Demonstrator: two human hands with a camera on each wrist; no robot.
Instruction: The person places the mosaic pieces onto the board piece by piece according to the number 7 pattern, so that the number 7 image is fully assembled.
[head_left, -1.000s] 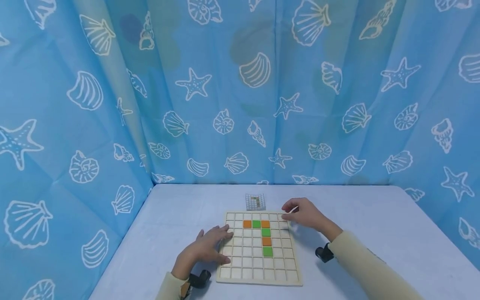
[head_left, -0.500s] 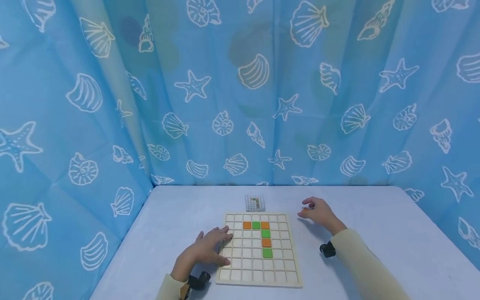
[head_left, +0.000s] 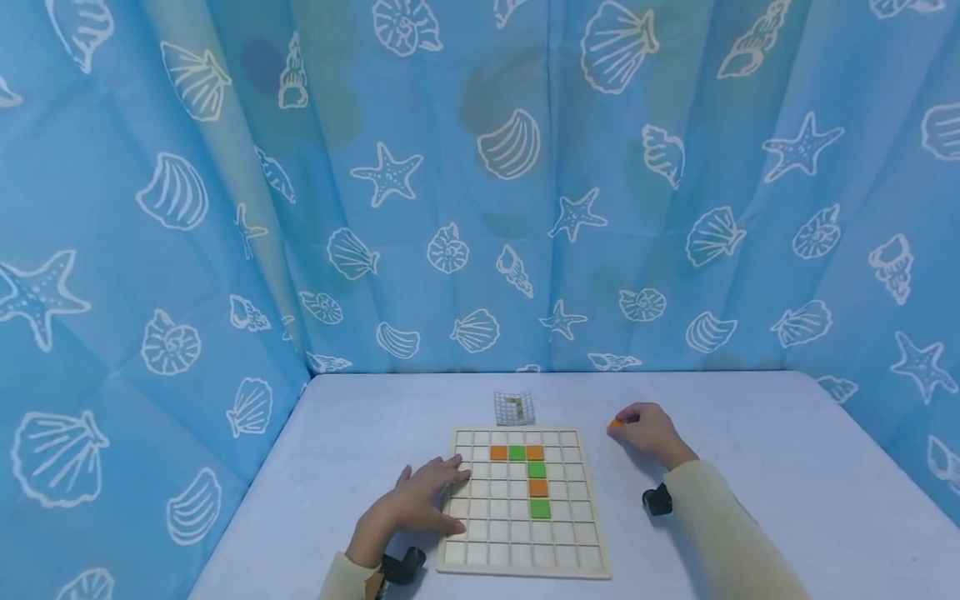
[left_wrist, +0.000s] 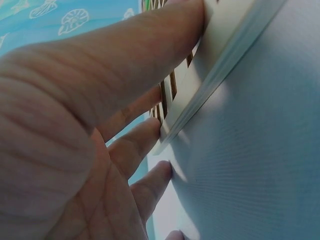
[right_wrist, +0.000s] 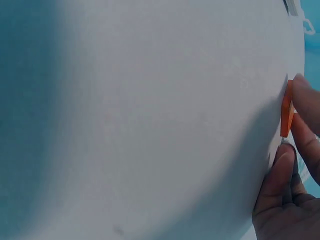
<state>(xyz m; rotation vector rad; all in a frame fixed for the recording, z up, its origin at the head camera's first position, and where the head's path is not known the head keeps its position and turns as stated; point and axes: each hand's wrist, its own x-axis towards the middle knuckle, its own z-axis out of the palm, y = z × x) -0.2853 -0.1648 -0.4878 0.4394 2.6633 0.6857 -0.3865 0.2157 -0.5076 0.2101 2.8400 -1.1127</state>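
A square wooden grid board (head_left: pixel 525 572) lies on the white table. Orange and green tiles (head_left: pixel 538 488) sit in its squares, a short row joined to a column. My left hand (head_left: pixel 420 500) rests at the board's left edge with fingers spread. Its thumb (left_wrist: pixel 125 55) touches the rim in the left wrist view. Right of the board, low over the tabletop, my right hand (head_left: pixel 654 433) pinches an orange tile (head_left: pixel 616 423). In the right wrist view that orange tile (right_wrist: pixel 287 107) appears edge-on at the fingertips, with the thumb just below it.
Behind the board lies a small card (head_left: pixel 513 408) printed with a grid and a matching coloured pattern. A blue curtain (head_left: pixel 480 208) with shell prints hangs behind and to the left of the table (head_left: pixel 360 417). Each wrist wears a black camera.
My right hand has moved from the board's upper right corner out to the right, and its fingers have drawn together on an orange tile. My left hand has stayed in place.
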